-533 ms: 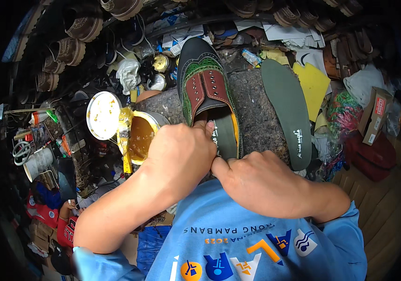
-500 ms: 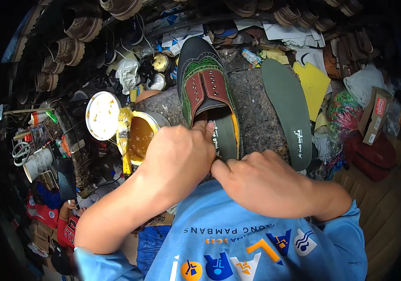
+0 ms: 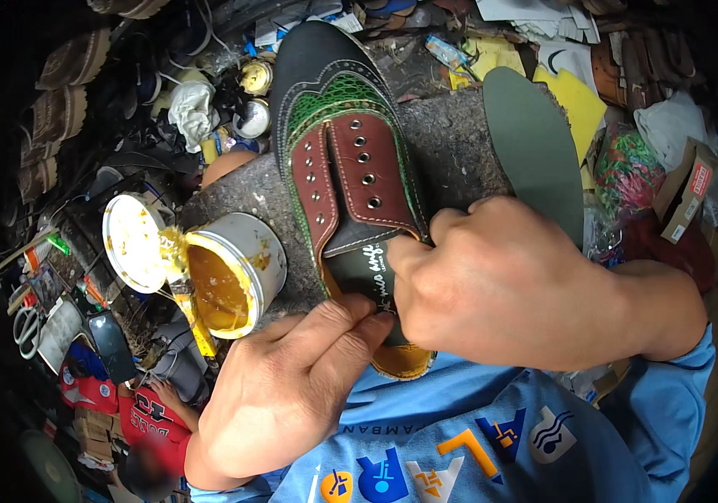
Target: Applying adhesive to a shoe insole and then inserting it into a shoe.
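Observation:
A wingtip shoe (image 3: 325, 50) with a black toe, green textured band and brown eyelet panels lies toe away from me, unlaced. Inside its opening sits a dark green insole (image 3: 357, 272) with white lettering. My left hand (image 3: 304, 373) is closed at the left rim near the heel, thumb and fingers pinched together over the insole's edge. My right hand (image 3: 493, 289) is curled, its fingers reaching into the opening by the tongue and against the right side; those fingertips are hidden. The yellowish heel lining (image 3: 403, 360) shows between the hands and my shirt.
Beneath the shoe is a rough dark block (image 3: 455, 159). A second green insole (image 3: 531, 138) lies on its right. Left stands an open can (image 3: 263, 264) of amber glue, with a brush (image 3: 194, 318) and lid (image 3: 131, 239). Another person (image 3: 154, 419) sits at lower left.
The shoe appears larger and closer, shifted left. My left hand has moved back from inside the opening to the left rim near the heel; my right hand has moved forward into the opening.

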### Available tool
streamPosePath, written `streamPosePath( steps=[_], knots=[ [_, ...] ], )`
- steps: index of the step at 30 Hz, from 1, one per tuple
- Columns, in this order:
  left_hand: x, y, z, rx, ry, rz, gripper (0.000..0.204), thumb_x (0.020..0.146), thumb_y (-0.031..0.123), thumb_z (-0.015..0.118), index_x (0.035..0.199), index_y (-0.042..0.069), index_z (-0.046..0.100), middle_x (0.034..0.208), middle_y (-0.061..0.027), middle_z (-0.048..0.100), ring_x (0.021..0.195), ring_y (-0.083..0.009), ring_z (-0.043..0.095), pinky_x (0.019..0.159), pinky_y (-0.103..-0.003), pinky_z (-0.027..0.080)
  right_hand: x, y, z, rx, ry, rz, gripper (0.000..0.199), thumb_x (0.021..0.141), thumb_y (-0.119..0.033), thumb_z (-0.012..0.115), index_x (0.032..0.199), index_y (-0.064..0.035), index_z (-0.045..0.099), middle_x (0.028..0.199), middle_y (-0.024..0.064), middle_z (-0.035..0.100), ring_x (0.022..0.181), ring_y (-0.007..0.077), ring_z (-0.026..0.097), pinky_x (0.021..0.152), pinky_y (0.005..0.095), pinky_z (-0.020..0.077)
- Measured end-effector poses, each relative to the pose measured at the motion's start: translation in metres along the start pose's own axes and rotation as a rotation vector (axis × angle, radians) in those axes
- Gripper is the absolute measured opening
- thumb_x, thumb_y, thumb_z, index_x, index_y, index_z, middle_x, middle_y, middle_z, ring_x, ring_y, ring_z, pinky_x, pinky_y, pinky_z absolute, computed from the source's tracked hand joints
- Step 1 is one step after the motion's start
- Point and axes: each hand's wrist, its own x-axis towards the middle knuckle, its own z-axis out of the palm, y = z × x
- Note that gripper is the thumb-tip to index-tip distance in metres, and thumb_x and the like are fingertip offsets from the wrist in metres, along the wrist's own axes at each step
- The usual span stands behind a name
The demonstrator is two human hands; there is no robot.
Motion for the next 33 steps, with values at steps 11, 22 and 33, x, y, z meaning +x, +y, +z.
streamPosePath(
  steps=[11,22,33],
  knots=[
    [0.009,0.017,0.003,-0.063,-0.369,-0.055,0.017,0.088,0.005,0.057,0.105,0.002,0.054,0.085,-0.0114,0.065,0.065,-0.0280,0.069,0.050,-0.041,0.054,0.001,-0.003,0.001,0.170,-0.035,0.127,0.010,0.065,-0.019,0.071,0.061,-0.0104,0.067,0.069,0.0025,0.060,0.064,0.0176,0.066,0.048,0.0308,0.0494],
    [0.006,0.015,0.004,-0.130,-0.524,-0.183,0.045,0.076,0.002,0.075,0.117,0.000,0.058,0.097,-0.0157,0.072,0.079,-0.0379,0.071,0.064,-0.045,0.058,-0.002,-0.010,0.008,0.335,0.030,0.185,0.011,0.069,-0.013,0.069,0.064,-0.0037,0.065,0.079,0.0071,0.061,0.068,0.0259,0.069,0.054,0.0402,0.0552],
    [-0.061,0.003,0.005,-0.247,0.788,-0.370,0.019,0.085,-0.003,0.077,0.104,-0.006,0.076,0.075,-0.0063,0.063,0.064,-0.0133,0.054,0.061,-0.025,0.043,-0.018,-0.021,-0.005,0.149,0.034,0.130,0.016,0.071,-0.012,0.070,0.082,-0.0021,0.067,0.110,0.0060,0.066,0.075,0.0178,0.059,0.054,0.0320,0.0529]
  ],
)
